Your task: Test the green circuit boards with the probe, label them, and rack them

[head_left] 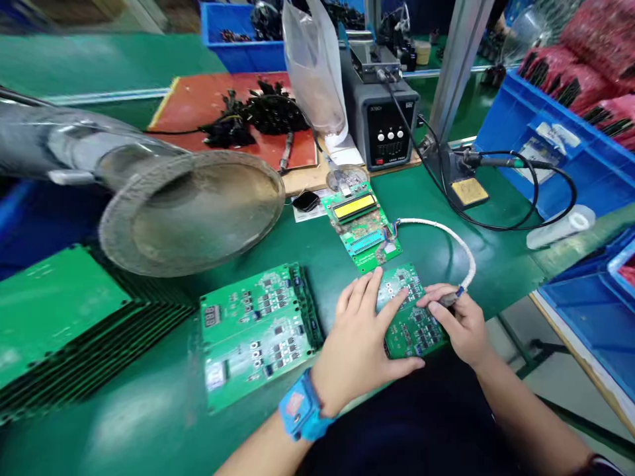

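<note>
Wrist strap: a bright blue band (305,406) circles the left wrist at the bottom centre of the frame.
Left hand: the hand (360,340) lies splayed across a green circuit board, its fingers spread and grasping nothing.
Right hand: right of centre, the hand (466,327) has its fingers pinched around a grey cable end (449,299), held over the board's right edge.
Circuit board: partly covered by the left hand, the populated board (409,334) lies on the green desk (302,244), just right of centre.
White cable: a sleeved lead (464,248) arcs from the grey end to a display board (357,228) with a yellow screen.
Board stacks: one pile (238,347) sits left of the left hand; a taller one (54,304) fills the lower left.
Metal hood: a round, dusty duct mouth (198,218) juts in from the left.
Soldering gear: a dark control unit (389,129) stands at upper centre, an iron stand (461,175) with a yellow sponge to its right.
Background: black wire bundles (272,112) on a red mat (183,112), upper left of centre; pink-wrapped packs (595,66) in a blue bin (526,145), upper right.
</note>
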`<state>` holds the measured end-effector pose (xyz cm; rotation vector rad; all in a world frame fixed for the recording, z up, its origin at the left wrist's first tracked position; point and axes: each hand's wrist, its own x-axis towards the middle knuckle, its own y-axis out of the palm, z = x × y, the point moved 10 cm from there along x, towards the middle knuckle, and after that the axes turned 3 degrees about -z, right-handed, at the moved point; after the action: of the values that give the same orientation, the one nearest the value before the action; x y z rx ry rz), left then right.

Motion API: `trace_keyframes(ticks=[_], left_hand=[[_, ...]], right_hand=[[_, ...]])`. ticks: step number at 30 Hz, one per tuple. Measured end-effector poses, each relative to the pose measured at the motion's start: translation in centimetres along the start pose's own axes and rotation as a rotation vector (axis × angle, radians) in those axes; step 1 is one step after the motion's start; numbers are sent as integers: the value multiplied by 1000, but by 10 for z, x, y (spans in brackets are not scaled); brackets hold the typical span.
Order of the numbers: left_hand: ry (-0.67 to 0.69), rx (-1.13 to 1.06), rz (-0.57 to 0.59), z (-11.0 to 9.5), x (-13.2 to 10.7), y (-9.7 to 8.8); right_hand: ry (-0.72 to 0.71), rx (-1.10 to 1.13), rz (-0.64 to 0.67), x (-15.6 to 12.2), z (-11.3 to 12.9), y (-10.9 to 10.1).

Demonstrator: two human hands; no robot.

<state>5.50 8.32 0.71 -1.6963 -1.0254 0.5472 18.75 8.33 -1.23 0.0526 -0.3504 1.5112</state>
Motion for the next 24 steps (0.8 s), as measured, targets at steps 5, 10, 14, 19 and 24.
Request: trace_keyframes(ticks=[5,10,14,19,24], left_hand=[[-19,-27,20,-1,-3,-3],[-26,-43,24,0,-2,-2],[-28,-52,24,0,-2,-1],[-28,-56,25,0,-3,-1],[-28,-60,28,1,-2,-2]], right_hand=[[1,-3,0,0,0,-1],[0,-33,2,-1,-1,0],[-17,-125,-49,-1,0,-2],[-30,-142,-62,-3,-1,-3],[-16,-44,-23,-5,-3,-4]])
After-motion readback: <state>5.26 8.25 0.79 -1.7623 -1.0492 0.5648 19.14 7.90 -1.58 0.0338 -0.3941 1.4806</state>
